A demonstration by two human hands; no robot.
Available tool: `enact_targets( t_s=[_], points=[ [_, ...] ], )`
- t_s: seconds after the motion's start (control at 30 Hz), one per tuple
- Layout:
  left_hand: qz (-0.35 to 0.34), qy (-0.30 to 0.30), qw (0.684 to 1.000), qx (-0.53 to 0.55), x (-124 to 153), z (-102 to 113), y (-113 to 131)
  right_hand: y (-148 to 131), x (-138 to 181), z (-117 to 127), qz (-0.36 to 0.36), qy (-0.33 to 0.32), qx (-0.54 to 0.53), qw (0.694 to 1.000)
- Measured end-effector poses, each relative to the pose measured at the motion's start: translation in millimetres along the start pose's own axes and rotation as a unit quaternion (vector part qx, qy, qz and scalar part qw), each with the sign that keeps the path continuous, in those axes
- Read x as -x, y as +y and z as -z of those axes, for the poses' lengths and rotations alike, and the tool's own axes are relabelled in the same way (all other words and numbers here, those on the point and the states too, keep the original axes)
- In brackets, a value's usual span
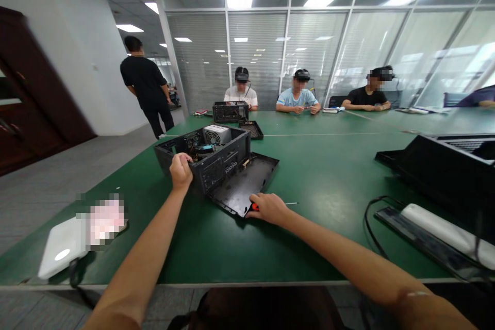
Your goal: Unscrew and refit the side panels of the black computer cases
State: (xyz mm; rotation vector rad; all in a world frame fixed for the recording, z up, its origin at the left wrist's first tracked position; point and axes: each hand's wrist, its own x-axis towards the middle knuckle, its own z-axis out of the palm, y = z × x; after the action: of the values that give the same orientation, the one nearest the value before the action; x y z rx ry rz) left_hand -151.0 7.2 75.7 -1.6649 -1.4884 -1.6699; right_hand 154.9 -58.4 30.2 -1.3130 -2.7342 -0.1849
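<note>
A black computer case (222,161) lies on the green table with its top side open. Inside it a grey power supply with a fan (216,135) and some wiring show. My left hand (181,170) is closed over the case's near left edge, the fingertips hidden inside. Flat beside the case is a black panel (242,188), its far edge close against the case. At the panel's near corner my right hand (268,207) is closed around a screwdriver (255,207) with a red and black handle. The thin metal shaft points out to the right past the hand.
On the left lies a white device (64,247) with a black cable. A black box-like object (436,175) with a laptop and a white power strip (436,227) stand at right. Across the table (325,165) several people sit near another open case (231,112); one person stands left.
</note>
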Motion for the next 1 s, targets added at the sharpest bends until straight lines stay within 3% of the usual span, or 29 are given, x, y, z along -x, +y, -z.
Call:
enact_targets(
  t_s=[0.13,0.2,0.3,0.37,0.5,0.73,0.9,1.0],
  points=[
    [0.020,0.002,1.000,-0.008,-24.1,-34.1,-18.5,6.9,-39.6,-8.6,-0.028,0.003,0.020,0.999],
    [0.068,0.020,0.997,-0.023,-27.4,-50.2,-23.9,8.8,-58.5,-14.1,-0.041,0.010,0.030,0.999],
    [0.188,0.040,0.980,-0.046,-9.1,-69.6,-23.0,11.4,-81.7,-22.3,-0.062,0.030,0.040,0.997],
    [0.227,0.019,0.972,-0.050,14.2,-78.4,-17.9,13.9,-92.7,-26.5,-0.070,0.036,0.043,0.996],
    [0.176,-0.077,0.980,-0.055,49.4,-88.6,-6.2,18.6,-105.6,-30.0,-0.075,0.032,0.043,0.996],
    [0.130,-0.192,0.967,-0.108,71.5,-101.3,28.5,21.1,-112.5,-29.0,-0.097,0.019,0.034,0.995],
    [0.046,-0.339,0.928,-0.149,101.7,-104.4,57.1,17.1,-120.5,-26.9,-0.107,0.022,0.031,0.994],
    [0.009,-0.375,0.910,-0.176,102.5,-99.6,59.1,8.7,-125.8,-25.2,-0.126,0.020,0.035,0.991]
  ],
)
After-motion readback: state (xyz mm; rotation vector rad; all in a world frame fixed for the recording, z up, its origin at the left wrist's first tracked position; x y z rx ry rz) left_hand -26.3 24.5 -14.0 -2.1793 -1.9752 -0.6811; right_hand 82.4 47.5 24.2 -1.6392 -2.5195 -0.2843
